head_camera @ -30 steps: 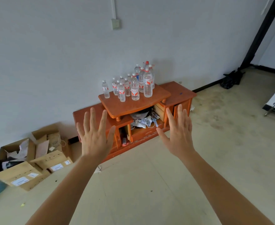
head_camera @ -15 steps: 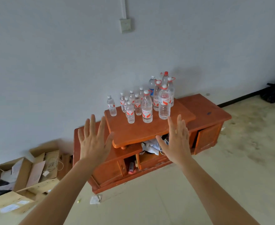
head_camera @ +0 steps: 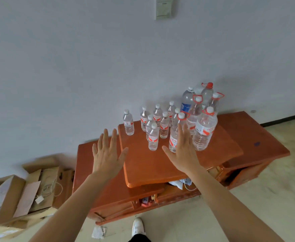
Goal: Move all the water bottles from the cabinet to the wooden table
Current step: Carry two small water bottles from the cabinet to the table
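I record the water bottles (head_camera: 171, 123) standing upright in a cluster on the raised surface (head_camera: 160, 165) of the orange-brown cabinet (head_camera: 251, 142), toward its wall-side edge. All are capped and appear to hold clear water. The small ones, with white caps and red-and-white labels, occupy the left and middle. One small bottle (head_camera: 128, 124) stands apart at the far left. The large bottles (head_camera: 204, 130) are grouped at the right, several with red carry rings at the neck (a blue-labelled bottle (head_camera: 186, 103) stands at the back). The open compartment (head_camera: 178, 184) beneath the surface holds crumpled white items and a cord. Cardboard boxes (head_camera: 21, 194) on the floor at left hold paper and a looped cord.

Both hands are spread flat, fingers straight, backs toward me, holding nothing. The left hand (head_camera: 106, 156) hovers over the surface's left edge. The right hand (head_camera: 183, 154) lies in front of a tall bottle (head_camera: 173, 137); I cannot tell whether it touches.
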Tool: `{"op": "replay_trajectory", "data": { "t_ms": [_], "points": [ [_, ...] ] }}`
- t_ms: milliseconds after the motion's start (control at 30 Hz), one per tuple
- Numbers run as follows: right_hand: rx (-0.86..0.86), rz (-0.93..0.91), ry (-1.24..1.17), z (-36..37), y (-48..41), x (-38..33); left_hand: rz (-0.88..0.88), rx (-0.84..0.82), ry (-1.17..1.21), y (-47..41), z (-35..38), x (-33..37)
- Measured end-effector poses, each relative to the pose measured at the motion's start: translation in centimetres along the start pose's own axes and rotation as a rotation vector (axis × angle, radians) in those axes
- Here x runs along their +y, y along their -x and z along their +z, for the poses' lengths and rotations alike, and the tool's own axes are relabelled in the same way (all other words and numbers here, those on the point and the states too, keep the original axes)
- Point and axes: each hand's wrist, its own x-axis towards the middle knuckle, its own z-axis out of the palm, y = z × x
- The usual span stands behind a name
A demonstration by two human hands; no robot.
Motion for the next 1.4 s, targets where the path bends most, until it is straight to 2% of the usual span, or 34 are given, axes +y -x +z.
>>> {"op": "replay_trajectory", "data": {
  "t_ms": [67, 200, 300, 400, 533, 633, 700, 900, 1033, 1267, 1400],
  "points": [
    [-0.032, 0.054, 0.024, 1.7, -3.9, 0.5, -0.038, -0.049, 0.045, -4.6, 1.1, -1.1],
    [-0.087, 0.045, 0.042, 4.6, -9.9, 1.5, -0.012, -0.095, 0.061, -12.5, 2.7, -2.8],
    [-0.128, 0.068, -0.010, 8.8, -13.4, 2.7, -0.062, -0.175, 0.094, -18.8, 5.8, -4.3],
    [-0.105, 0.110, -0.141, 13.0, -14.3, 4.0, -0.166, -0.246, 0.206, -22.6, 9.7, -4.7],
    [0.027, 0.295, -0.320, 20.4, -15.8, 6.7, -0.399, -0.299, 0.414, -27.2, 17.2, -5.4],
    [0.119, 0.355, -0.430, 24.6, -16.6, 8.3, -0.600, -0.253, 0.589, -29.3, 22.2, -5.6],
    [0.151, 0.356, -0.489, 26.2, -16.8, 8.6, -0.672, -0.212, 0.647, -30.4, 24.3, -5.8],
    [0.174, 0.402, -0.597, 29.4, -16.6, 9.5, -0.615, -0.032, 0.675, -34.4, 28.8, -5.5],
    [0.238, 0.370, -0.544, 30.8, -16.2, 9.6, -0.688, 0.132, 0.703, -35.5, 29.7, -3.5],
    [0.300, 0.323, -0.495, 31.3, -16.3, 9.7, -0.546, 0.071, 0.622, -27.3, 28.7, -3.1],
    [0.297, 0.314, -0.493, 31.6, -16.6, 10.2, -0.554, 0.030, 0.689, -20.7, 27.8, -3.0]
  ]
}}
